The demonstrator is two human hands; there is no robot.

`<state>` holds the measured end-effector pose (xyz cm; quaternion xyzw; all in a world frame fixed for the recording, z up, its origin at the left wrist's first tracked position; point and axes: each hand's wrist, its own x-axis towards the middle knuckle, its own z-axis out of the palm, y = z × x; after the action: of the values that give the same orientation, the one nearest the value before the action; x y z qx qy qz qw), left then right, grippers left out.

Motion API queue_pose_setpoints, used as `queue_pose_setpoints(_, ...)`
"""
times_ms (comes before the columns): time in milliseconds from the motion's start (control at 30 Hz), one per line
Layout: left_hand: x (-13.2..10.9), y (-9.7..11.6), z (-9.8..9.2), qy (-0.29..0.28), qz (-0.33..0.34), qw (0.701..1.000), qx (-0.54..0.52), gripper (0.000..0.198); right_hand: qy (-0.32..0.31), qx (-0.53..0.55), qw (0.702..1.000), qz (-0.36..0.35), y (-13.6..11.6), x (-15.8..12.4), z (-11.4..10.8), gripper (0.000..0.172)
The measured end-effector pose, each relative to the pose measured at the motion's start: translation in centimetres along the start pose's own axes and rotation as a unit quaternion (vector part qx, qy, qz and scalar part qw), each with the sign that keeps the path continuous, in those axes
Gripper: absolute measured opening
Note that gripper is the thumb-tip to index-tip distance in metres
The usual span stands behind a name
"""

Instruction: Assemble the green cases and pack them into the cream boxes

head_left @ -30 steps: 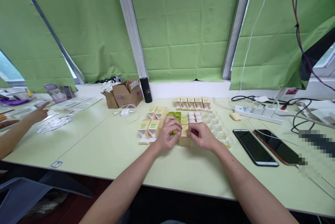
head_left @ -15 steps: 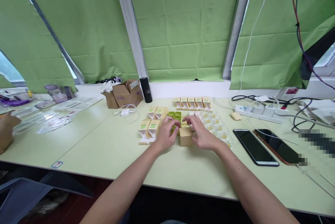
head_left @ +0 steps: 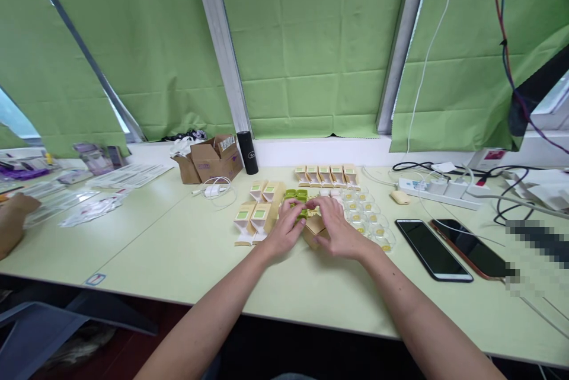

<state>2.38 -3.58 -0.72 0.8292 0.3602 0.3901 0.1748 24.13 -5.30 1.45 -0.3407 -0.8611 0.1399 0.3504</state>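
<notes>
A small brown cardboard box (head_left: 315,227) stands turned at an angle on the table between my hands. My left hand (head_left: 287,227) is curled against its left and far side, thumb near the top edge. My right hand (head_left: 338,232) is bent round the right side, its fingers reaching over the far edge. Just beyond lie green square pieces (head_left: 296,194), partly covered by my fingers. Left of my left hand stand several open small boxes with green-windowed tops (head_left: 260,214). Clear plastic cups with yellow centres (head_left: 368,217) sit in rows beside my right hand.
Another row of small boxes (head_left: 326,176) stands at the back. A torn carton (head_left: 217,157) and a black cylinder (head_left: 248,153) are behind on the left. Two phones (head_left: 433,249), a power strip (head_left: 438,190) and cables lie right. Another person's hand (head_left: 15,220) shows far left.
The small cardboard box has turned, so a corner now points toward me instead of a flat side. My hands have closed in round it, the right shifting slightly left.
</notes>
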Motion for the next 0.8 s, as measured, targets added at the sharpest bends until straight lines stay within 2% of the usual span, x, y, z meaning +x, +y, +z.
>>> queue_pose_setpoints(100, 0.0, 0.1, 0.0, -0.007, -0.008, 1.0, -0.01, 0.034, 0.01, -0.004, 1.0, -0.002, 0.5, -0.1, 0.2, 0.073)
queue_pose_setpoints(267, 0.1, 0.2, -0.3, 0.02, -0.017, 1.0, -0.005, 0.026, -0.008, 0.004, 1.0, -0.011, 1.0, -0.2, 0.1, 0.079)
queue_pose_setpoints(567, 0.2, 0.7, -0.6, 0.043, 0.009, 0.999, -0.01, 0.024, 0.012, 0.009, 1.0, 0.009, 1.2, -0.2, -0.2, 0.074)
queue_pose_setpoints(700, 0.1, 0.9, -0.8, 0.055, 0.041, 0.997, -0.043, 0.03, 0.044, -0.004, 0.999, 0.004, 1.9, 0.0, 0.0, 0.074)
queue_pose_setpoints(800, -0.1, 1.0, -0.7, 0.071, 0.059, 0.994, -0.059, 0.031, 0.093, -0.039, 0.995, 0.013, 2.2, 0.3, 0.0, 0.07)
